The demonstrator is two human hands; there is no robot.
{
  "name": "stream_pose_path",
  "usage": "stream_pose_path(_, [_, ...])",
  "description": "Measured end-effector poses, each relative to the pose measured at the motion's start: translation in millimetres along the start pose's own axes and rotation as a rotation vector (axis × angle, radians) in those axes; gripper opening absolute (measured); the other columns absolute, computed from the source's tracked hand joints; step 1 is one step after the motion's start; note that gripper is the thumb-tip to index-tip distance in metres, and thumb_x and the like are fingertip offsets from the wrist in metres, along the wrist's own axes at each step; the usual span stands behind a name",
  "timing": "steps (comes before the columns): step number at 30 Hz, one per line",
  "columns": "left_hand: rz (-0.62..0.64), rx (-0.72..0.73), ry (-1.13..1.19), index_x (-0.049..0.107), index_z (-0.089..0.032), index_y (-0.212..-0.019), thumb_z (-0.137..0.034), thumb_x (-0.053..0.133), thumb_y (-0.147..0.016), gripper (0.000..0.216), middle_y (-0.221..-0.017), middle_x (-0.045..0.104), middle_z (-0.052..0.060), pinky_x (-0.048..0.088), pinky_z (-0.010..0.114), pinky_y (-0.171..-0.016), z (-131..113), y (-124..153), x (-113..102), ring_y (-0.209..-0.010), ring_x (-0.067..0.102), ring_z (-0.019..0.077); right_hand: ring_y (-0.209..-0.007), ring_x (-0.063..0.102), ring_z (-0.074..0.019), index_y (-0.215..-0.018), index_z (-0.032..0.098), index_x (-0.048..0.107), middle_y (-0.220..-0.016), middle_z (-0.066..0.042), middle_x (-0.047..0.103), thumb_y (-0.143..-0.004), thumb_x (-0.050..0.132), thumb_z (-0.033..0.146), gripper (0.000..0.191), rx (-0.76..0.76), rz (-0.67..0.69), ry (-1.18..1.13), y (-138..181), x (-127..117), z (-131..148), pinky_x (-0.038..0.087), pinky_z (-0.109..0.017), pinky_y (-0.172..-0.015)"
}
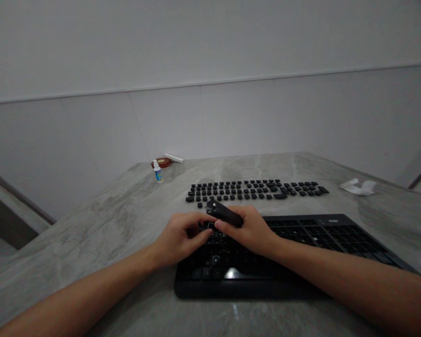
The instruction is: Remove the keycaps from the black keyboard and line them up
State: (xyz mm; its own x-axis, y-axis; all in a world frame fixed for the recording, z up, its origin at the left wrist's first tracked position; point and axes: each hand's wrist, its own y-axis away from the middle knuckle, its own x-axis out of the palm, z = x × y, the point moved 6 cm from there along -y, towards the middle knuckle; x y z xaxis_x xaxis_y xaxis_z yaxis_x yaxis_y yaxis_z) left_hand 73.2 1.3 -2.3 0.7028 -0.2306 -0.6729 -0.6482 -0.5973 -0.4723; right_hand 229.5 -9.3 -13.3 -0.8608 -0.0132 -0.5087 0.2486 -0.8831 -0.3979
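Note:
A black keyboard (245,285) lies on the marbled table, many of its key positions bare and a few keycaps left at its lower left. Above its upper left part, my right hand (250,229) is closed around a stubby black tool (224,214) with small metallic bits at its tip; its exact kind is unclear. My left hand (182,236) is beside the tool's tip, thumb and forefinger pinched. Something small and dark shows between those fingertips, too small to make out. Behind the keyboard, removed black keycaps (231,191) are laid out in rows.
Farther back at the left stand a small white-capped spray bottle (158,172), a reddish-brown round object (163,162) and a white strip (174,158). A crumpled white piece (358,187) lies at the right. A grey wall (231,117) rises behind the table.

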Motion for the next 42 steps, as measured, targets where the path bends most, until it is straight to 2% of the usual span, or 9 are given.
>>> stream_pose_path(4, [-0.017,0.058,-0.053,0.067,-0.015,-0.091,-0.018,0.059,-0.086,0.009,-0.062,0.056,-0.002,0.038,0.019,-0.051,-0.9,0.6,-0.1,-0.051,0.047,0.008,-0.054,0.043,-0.0107,-0.066,0.014,0.061,-0.056,0.002,0.05,-0.079,0.059,0.033,0.023,-0.028,-0.004,0.037,0.0,0.2,3.6,0.031,-0.022,-0.051])
stream_pose_path(10, [-0.009,0.123,-0.098,0.065,-0.017,-0.1,-0.015,0.056,-0.085,0.018,-0.071,0.06,0.0,0.04,0.021,-0.054,-2.2,1.9,2.9,-0.054,0.049,0.0095,-0.051,0.04,-0.0095,-0.058,0.015,0.054,-0.052,0.004,0.046,-0.077,0.06,0.03,0.025,0.013,0.018,0.071,-1.4,1.3,2.1,0.029,-0.022,-0.048])
stream_pose_path(16, [-0.031,0.07,-0.11,0.061,-0.016,-0.087,-0.017,0.058,-0.084,0.005,-0.063,0.055,-0.002,0.037,0.02,-0.051,-1.4,2.5,2.2,-0.051,0.047,0.0091,-0.05,0.037,-0.0089,-0.057,0.016,0.051,-0.051,0.004,0.043,-0.077,0.06,0.028,0.025,0.016,0.014,0.073,-2.2,1.5,4.5,0.028,-0.021,-0.047])
stream_pose_path(22, [0.033,0.002,-0.023,0.058,-0.014,-0.084,-0.021,0.051,-0.09,0.011,-0.056,0.054,-0.003,0.041,0.02,-0.051,-6.1,1.3,1.9,-0.048,0.05,0.0095,-0.049,0.036,-0.0084,-0.056,0.016,0.048,-0.049,0.004,0.041,-0.077,0.058,0.029,0.027,-0.039,-0.019,0.11,-0.8,1.8,4.6,0.028,-0.021,-0.047])
stream_pose_path(28, [0.056,-0.052,0.095,0.057,-0.012,-0.087,-0.021,0.046,-0.094,0.015,-0.054,0.055,-0.003,0.042,0.019,-0.047,-2.6,-0.2,5.7,-0.045,0.053,0.0094,-0.049,0.036,-0.0083,-0.055,0.016,0.047,-0.05,0.004,0.041,-0.076,0.059,0.031,0.028,-0.04,-0.027,0.092,-1.0,1.7,5.6,0.028,-0.021,-0.047])
stream_pose_path(34, [0.055,-0.038,0.153,0.06,-0.012,-0.097,-0.018,0.046,-0.095,0.016,-0.061,0.062,0.0,0.047,0.02,-0.054,-1.0,-0.3,5.9,-0.052,0.058,0.0101,-0.054,0.039,-0.0098,-0.062,0.015,0.054,-0.054,0.003,0.044,-0.077,0.059,0.035,0.026,0.047,0.007,0.044,-4.6,3.4,0.8,0.029,-0.022,-0.049])
stream_pose_path(38, [0.024,-0.006,0.168,0.062,-0.013,-0.107,-0.017,0.047,-0.094,0.02,-0.062,0.062,-0.001,0.048,0.021,-0.056,-1.0,-1.6,4.0,-0.053,0.059,0.0099,-0.055,0.04,-0.0103,-0.067,0.014,0.06,-0.057,0.002,0.047,-0.077,0.058,0.038,0.025,0.066,0.002,-0.018,-4.9,3.9,-1.5,0.029,-0.022,-0.05])
stream_pose_path(42, [-0.029,0.006,0.161,0.064,-0.014,-0.104,-0.016,0.05,-0.092,0.018,-0.063,0.064,0.0,0.048,0.021,-0.055,-2.0,-1.1,1.9,-0.054,0.06,0.0105,-0.054,0.04,-0.0103,-0.064,0.015,0.058,-0.056,0.002,0.046,-0.077,0.059,0.039,0.028,0.032,-0.02,-0.001,-4.7,2.9,0.7,0.029,-0.023,-0.05])
